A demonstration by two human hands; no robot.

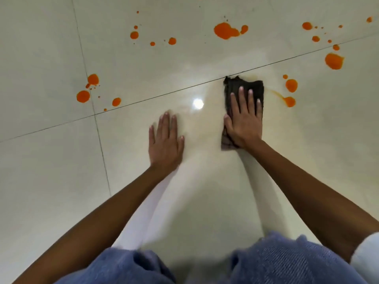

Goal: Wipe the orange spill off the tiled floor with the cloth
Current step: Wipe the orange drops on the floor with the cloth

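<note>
Right hand [244, 119]: lay flat, fingers spread, palm pressing the cloth [249, 87] onto the tiled floor [51, 181]; no pinch, just downward weight.
Left hand [165, 140]: open and flat on bare tile beside the right hand, fingers together, holding nothing; looked like a brace.
Cloth: dark, folded into a rough pad, mostly under the right palm, its far edge sticking out past the fingertips and touching the grout line.
Spill, near: orange blobs [291, 85] sat just to the right of the cloth, with a thin smeared trail [276, 94] leading toward them.
Spill, far: a large blot [225, 30] lay well beyond the fingertips; scattered drops [88, 91] lay beyond and left of the left hand; more lay far right [334, 60].
Handling, judged: cloth seemed soft, light and limp, likely to bunch if pushed by one edge; best pinned under a flat palm at its middle.
Floor, judged: glossy tile, probably slick where wet.
Progress, judged: most of the spill was unwiped.
</note>
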